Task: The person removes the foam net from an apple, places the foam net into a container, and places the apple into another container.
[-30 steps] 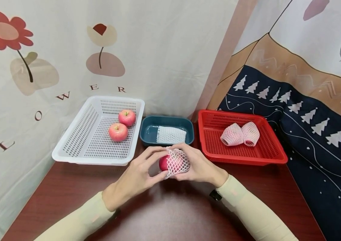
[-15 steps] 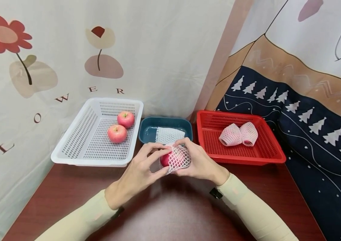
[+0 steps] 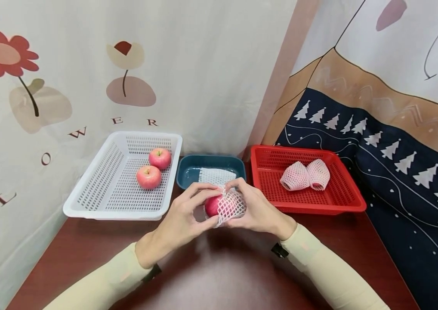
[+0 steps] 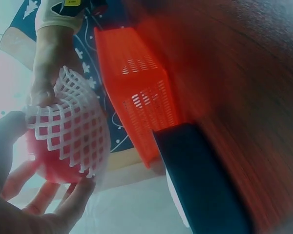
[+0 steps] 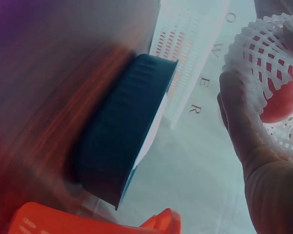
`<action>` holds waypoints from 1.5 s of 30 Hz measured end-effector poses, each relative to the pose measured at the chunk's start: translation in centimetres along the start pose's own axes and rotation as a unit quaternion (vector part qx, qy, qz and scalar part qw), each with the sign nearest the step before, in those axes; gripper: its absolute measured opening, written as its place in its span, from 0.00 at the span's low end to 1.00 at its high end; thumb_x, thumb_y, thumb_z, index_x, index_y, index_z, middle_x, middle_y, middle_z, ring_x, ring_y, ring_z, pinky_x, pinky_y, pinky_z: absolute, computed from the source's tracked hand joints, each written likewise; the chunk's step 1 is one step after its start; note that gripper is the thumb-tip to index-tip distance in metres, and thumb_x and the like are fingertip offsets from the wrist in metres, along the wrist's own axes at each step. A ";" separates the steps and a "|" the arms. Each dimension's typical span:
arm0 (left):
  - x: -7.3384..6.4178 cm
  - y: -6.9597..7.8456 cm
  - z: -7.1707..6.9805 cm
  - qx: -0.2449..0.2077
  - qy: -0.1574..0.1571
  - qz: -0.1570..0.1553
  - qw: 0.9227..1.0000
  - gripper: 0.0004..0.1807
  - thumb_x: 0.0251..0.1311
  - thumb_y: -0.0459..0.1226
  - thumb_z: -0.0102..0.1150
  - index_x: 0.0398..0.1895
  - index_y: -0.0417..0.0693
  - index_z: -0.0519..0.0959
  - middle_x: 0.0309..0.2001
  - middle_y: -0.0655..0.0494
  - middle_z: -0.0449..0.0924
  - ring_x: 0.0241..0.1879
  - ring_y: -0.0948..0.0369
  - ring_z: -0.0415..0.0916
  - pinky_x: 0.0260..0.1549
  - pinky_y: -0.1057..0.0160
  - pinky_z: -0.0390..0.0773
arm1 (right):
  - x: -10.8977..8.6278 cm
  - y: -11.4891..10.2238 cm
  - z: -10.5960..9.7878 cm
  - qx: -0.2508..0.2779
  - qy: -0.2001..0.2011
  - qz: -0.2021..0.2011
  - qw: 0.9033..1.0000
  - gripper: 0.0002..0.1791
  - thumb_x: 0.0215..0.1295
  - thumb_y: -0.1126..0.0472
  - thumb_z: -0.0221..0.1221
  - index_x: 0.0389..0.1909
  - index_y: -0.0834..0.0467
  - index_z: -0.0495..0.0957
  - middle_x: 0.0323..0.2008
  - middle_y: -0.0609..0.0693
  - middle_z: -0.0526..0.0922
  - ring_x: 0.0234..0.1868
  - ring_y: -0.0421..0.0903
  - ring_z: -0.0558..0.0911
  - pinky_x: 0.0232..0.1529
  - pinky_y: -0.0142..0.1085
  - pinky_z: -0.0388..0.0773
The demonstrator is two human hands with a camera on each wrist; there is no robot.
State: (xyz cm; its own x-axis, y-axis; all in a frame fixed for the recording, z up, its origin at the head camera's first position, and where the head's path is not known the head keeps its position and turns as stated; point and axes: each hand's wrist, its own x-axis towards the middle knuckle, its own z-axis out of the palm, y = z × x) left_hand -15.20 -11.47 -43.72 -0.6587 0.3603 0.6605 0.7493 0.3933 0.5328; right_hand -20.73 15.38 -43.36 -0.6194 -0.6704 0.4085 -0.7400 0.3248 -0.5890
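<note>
Apple [image 3: 212,206] Half-Covered in White Foam Net [image 3: 232,206]

Fingers of the left hand [image 3: 178,221] pinch the net's open edge beside the fruit's bare left side, while those of the right hand [image 3: 265,217] curl round its netted right side, above the surface [image 3: 223,280]. Just beyond, a teal tray [image 3: 185,174] holds a flat foam sleeve [image 3: 216,175]. At left, two bare apples [image 3: 149,177] sit in a white basket [image 3: 112,215]; at right, two netted apples [image 3: 295,176] lie touching in a red basket [image 3: 308,209].
</note>
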 end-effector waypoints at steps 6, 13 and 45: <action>0.3 0.1 0.0 -0.025 -0.007 -0.029 0.999 0.36 0.60 0.34 0.89 0.73 0.50 0.87 0.72 0.49 0.84 0.70 0.53 0.85 0.62 0.64 0.92 | 0.2 -0.3 -0.4 -0.006 0.015 -0.011 1.000 0.52 0.54 0.53 0.92 0.74 0.53 0.69 0.66 0.54 0.86 0.61 0.47 0.88 0.59 0.38 0.95; 0.3 0.2 -0.5 -0.053 -0.011 -0.064 0.996 0.35 0.60 0.32 0.88 0.72 0.52 0.87 0.72 0.49 0.84 0.67 0.51 0.88 0.56 0.51 0.96 | 0.6 -0.4 -0.4 0.001 0.011 -0.001 1.000 0.51 0.56 0.50 0.91 0.74 0.54 0.70 0.66 0.53 0.86 0.63 0.47 0.88 0.63 0.38 0.93; 0.2 -0.2 -1.3 -0.009 0.007 -0.076 0.997 0.35 0.54 0.37 0.89 0.67 0.51 0.85 0.65 0.52 0.90 0.60 0.56 0.90 0.53 0.57 0.96 | 0.6 -1.0 -2.3 0.047 -0.003 -0.016 0.999 0.35 0.66 0.58 0.85 0.72 0.51 0.83 0.65 0.50 0.90 0.61 0.46 0.91 0.63 0.37 0.93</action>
State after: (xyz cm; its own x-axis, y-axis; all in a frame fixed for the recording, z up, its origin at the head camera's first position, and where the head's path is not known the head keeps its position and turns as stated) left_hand -15.35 -12.54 -43.02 -0.7636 0.2866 0.5787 0.6425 0.4269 0.6363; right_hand -20.94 16.20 -40.88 -0.5944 -0.6833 0.4240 -0.7312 0.2399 -0.6385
